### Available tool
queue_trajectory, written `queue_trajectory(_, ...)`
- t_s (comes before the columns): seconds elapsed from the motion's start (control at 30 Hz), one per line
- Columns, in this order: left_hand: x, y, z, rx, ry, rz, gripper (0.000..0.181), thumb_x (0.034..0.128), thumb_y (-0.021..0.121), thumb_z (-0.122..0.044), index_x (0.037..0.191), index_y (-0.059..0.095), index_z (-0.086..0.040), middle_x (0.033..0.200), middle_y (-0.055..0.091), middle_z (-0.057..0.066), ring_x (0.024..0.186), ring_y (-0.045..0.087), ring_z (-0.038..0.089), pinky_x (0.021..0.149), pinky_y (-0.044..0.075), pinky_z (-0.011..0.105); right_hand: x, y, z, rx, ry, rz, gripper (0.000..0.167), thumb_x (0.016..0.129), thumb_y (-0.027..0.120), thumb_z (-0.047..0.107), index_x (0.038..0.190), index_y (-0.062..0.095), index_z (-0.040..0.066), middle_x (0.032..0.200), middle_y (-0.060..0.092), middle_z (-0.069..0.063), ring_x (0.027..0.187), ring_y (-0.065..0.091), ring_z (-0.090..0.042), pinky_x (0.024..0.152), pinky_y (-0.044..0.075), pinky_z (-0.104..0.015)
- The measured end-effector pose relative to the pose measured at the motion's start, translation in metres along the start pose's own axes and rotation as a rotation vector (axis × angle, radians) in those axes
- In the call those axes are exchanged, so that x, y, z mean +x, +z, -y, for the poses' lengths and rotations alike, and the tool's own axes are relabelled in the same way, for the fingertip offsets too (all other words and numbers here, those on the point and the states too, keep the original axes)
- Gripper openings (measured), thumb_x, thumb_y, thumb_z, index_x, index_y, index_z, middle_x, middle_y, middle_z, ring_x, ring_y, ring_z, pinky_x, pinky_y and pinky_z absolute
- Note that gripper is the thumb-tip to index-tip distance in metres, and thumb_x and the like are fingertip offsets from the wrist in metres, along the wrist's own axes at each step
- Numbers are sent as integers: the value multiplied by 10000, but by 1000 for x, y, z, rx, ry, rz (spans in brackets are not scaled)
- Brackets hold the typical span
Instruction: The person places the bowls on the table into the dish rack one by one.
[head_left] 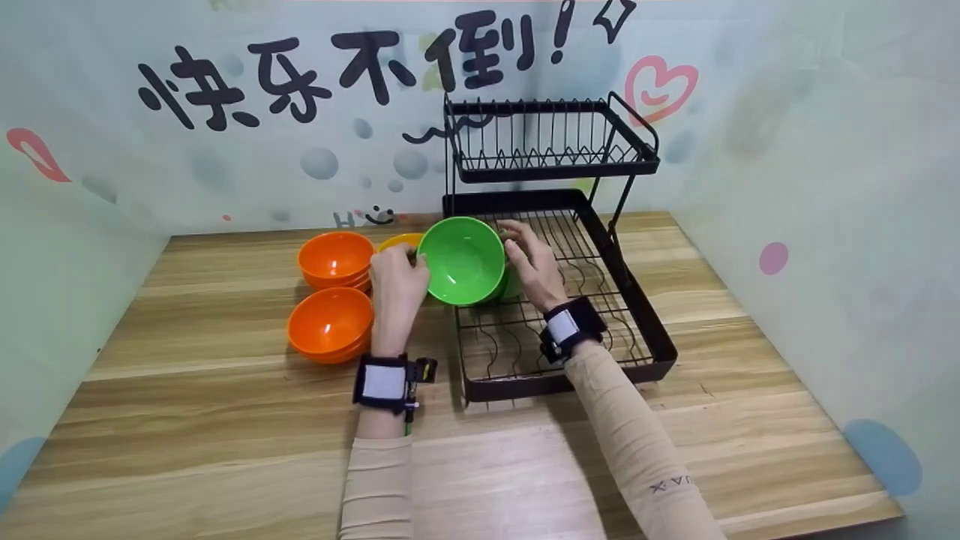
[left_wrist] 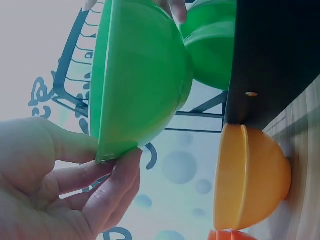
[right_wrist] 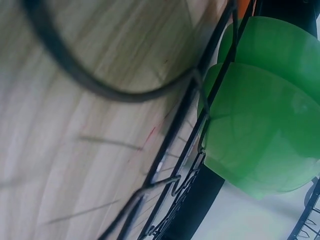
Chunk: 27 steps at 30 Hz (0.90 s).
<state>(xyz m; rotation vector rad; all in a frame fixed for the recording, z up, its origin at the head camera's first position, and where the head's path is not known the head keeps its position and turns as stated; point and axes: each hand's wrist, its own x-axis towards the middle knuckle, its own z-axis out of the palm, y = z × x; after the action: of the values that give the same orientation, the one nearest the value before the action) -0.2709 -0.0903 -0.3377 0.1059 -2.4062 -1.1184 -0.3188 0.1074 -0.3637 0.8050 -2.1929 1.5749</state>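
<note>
- Head view: a green bowl [head_left: 461, 259] is held over the left edge of the lower tray of a black two-tier dish rack [head_left: 517, 388], its mouth tilted toward the person.
- Head view: the bowl lies just right of the left grip [head_left: 397, 291], which pinches its left rim, and just left of the right grip [head_left: 537, 271], whose bent fingers are beside the opposite rim; whether those touch, I cannot tell.
- Head view: the bowl is round, so it has no long axis; the tray's longer side seems to run away from the person. Green also shows below the bowl's right side, over the tray.
- Head view: left of the left grip, two stacks of orange bowls [head_left: 330, 326] stand on the wood-grain surface [head_left: 225, 450]; a yellow bowl [head_left: 401, 240] is mostly hidden behind that grip.
- Head view, writing: large black characters on the wall [head_left: 825, 150] read 快乐不倒 with an exclamation mark; the letters on the right sleeve [head_left: 645, 450] are only partly legible. No brand shows on the bowls.
- Left wrist view: thumb and fingers close on the rim of the bowl, which is clear of the tray wall. Right fingertips appear at the top edge, near its far side.
- Right wrist view: rack wires cross the middle, with two overlapping green bowl shapes to the right. The right grip is out of frame.
</note>
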Motion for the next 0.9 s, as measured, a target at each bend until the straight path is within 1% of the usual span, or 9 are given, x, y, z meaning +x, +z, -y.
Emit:
queue_trajectory(0.07, 0, 2, -2, -6, 7, -5, 150, 863, 598, -36, 916, 699, 62, 863, 701, 227, 718, 618, 287, 638, 495, 355, -3, -1, 11, -15, -3, 18, 404, 941, 397, 93, 1300, 466, -79, 1140, 622, -294, 1007, 624, -354, 808, 511, -319)
queue_trajectory(0.13, 0, 4, -3, -19, 13, -11, 153, 862, 604, -35, 932, 700, 61, 876, 707, 230, 724, 638, 301, 650, 515, 368, -5, -2, 20, -20, -11, 37, 416, 939, 390, 92, 1311, 454, -82, 1145, 625, -304, 1021, 628, -366, 828, 502, -314)
queue_trajectory(0.2, -1, 6, -4, -28, 21, -19, 149, 860, 610, -35, 930, 702, 59, 881, 709, 230, 740, 650, 315, 668, 523, 377, -5, -3, 20, -3, -14, 54, 427, 940, 387, 95, 1322, 443, -85, 1159, 618, -312, 1023, 628, -383, 826, 505, -307)
queue_trajectory(0.27, -1, 8, -4, -31, 40, -38, 142, 852, 615, -31, 911, 703, 65, 870, 709, 234, 755, 653, 335, 687, 519, 393, -5, -3, 20, 19, -6, 69, 439, 938, 383, 100, 1333, 433, -83, 1180, 605, -317, 1022, 628, -388, 809, 512, -294)
queue_trajectory(0.4, -1, 11, -6, -43, 61, -57, 136, 847, 616, -22, 897, 702, 72, 872, 709, 237, 779, 660, 358, 701, 519, 409, -5, -3, 20, 64, 47, 85, 470, 931, 369, 123, 1352, 411, -81, 1269, 552, -312, 1070, 606, -386, 822, 519, -293)
queue_trajectory(0.57, -1, 15, -8, -70, 68, -49, 135, 853, 609, -14, 911, 695, 73, 890, 707, 238, 773, 669, 347, 688, 540, 387, -4, -3, 20, 122, 105, 69, 494, 918, 353, 144, 1363, 410, -62, 1339, 501, -275, 1130, 571, -350, 879, 517, -321)
queue_trajectory(0.7, -1, 17, -9, -89, 94, -51, 136, 854, 613, -19, 916, 692, 74, 889, 703, 237, 776, 666, 339, 693, 543, 385, -3, -3, 21, 127, 109, 39, 491, 923, 354, 146, 1352, 419, -83, 1352, 482, -279, 1191, 521, -355, 956, 470, -315)
queue_trajectory(0.8, -2, 19, -10, -99, 136, -51, 143, 851, 623, -24, 919, 689, 82, 888, 698, 241, 791, 660, 344, 709, 535, 398, -3, -3, 19, 146, 132, 18, 499, 932, 344, 159, 1357, 411, -94, 1352, 478, -287, 1194, 515, -354, 953, 470, -312)
queue_trajectory(0.9, -1, 20, -10, -102, 175, -39, 165, 852, 633, -40, 939, 683, 91, 906, 692, 248, 824, 656, 357, 736, 530, 411, 0, -3, 5, 209, 163, -3, 517, 932, 321, 176, 1375, 395, -80, 1349, 477, -284, 1158, 534, -333, 907, 500, -325)
